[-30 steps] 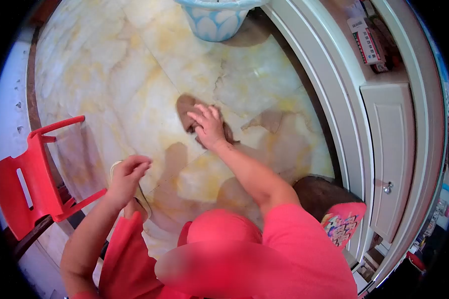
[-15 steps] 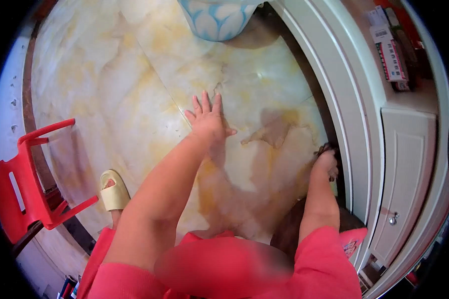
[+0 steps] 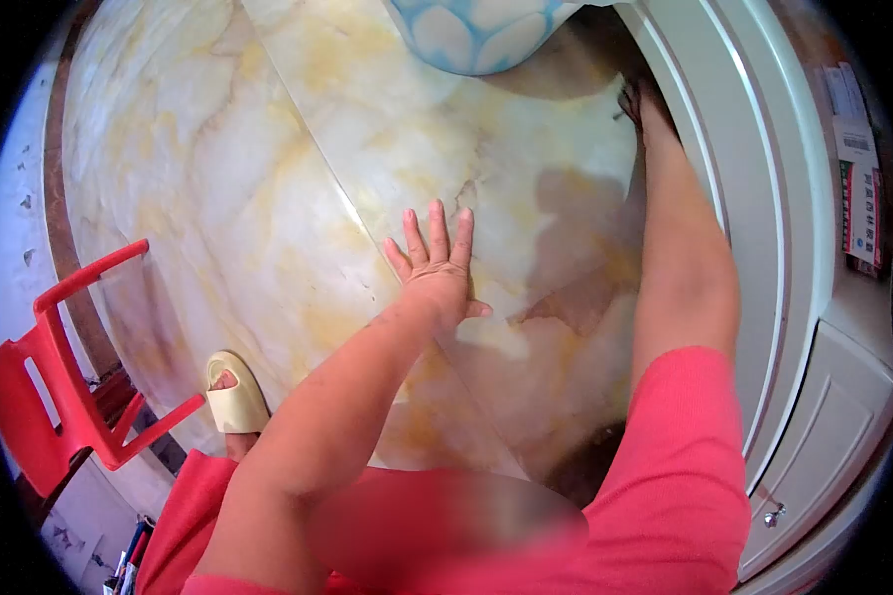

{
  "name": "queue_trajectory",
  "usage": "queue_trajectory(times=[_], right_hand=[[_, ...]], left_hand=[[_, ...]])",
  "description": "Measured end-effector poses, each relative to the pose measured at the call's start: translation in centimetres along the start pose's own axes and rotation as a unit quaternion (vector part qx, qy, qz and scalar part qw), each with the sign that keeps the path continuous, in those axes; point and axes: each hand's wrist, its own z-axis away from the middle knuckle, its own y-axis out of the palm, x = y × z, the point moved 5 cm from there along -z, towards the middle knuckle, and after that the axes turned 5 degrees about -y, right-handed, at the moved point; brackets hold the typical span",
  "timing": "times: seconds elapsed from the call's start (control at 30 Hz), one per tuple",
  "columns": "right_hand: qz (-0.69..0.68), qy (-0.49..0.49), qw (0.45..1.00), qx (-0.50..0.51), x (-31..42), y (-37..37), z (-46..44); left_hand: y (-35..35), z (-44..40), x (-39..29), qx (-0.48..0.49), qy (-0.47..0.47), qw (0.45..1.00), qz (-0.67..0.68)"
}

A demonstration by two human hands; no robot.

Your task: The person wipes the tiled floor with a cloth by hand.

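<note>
My left hand (image 3: 437, 268) lies flat on the marbled tile floor (image 3: 268, 248), its fingers spread and nothing under the palm that I can see. Far forward on the right, my right hand (image 3: 641, 107) is low at the base of the white cabinet (image 3: 734, 149), beside the dark gap along its foot. Its fingers look closed around something small and dark, which shadow keeps me from making out. Just left of that hand and above it stands a blue-and-white basin (image 3: 476, 40), cut off by the top of the view.
At the left is a red plastic chair (image 3: 60, 397). A foot in a pale yellow slipper (image 3: 236, 397) rests near it. Small boxes (image 3: 861, 203) sit on the cabinet's right side, above a drawer front with a metal knob (image 3: 774, 516).
My right hand has slid forward along the cabinet's base, from near my knee to close by the basin. My left hand stays flat on the floor while the view has shifted.
</note>
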Motion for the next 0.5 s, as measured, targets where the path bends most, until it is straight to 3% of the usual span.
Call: queue_trajectory(times=[0.17,0.3,0.33,0.37,0.43,0.5], right_hand=[[-0.049,-0.112,0.992,0.042,6.0,0.7,-2.2],[0.001,-0.182,0.983,0.010,7.4,0.8,-2.4],[-0.025,-0.288,0.957,-0.026,7.7,0.2,-1.4],[0.053,-0.204,0.977,0.011,7.1,0.6,-1.5],[-0.046,-0.092,0.986,0.130,8.2,-1.0,1.6],[0.100,-0.250,0.963,0.013,8.8,-0.6,3.6]], left_hand=[[0.0,-0.3,0.3,-0.018,0.014,1.000,0.013],[0.0,-0.2,0.2,-0.029,0.015,0.999,0.017],[-0.1,-0.2,0.2,-0.033,0.012,0.999,0.013],[-0.3,-0.1,0.1,-0.023,0.005,1.000,0.011],[-0.8,0.3,-0.1,-0.002,-0.008,1.000,0.006],[-1.1,0.4,-0.3,0.000,-0.011,1.000,0.004]])
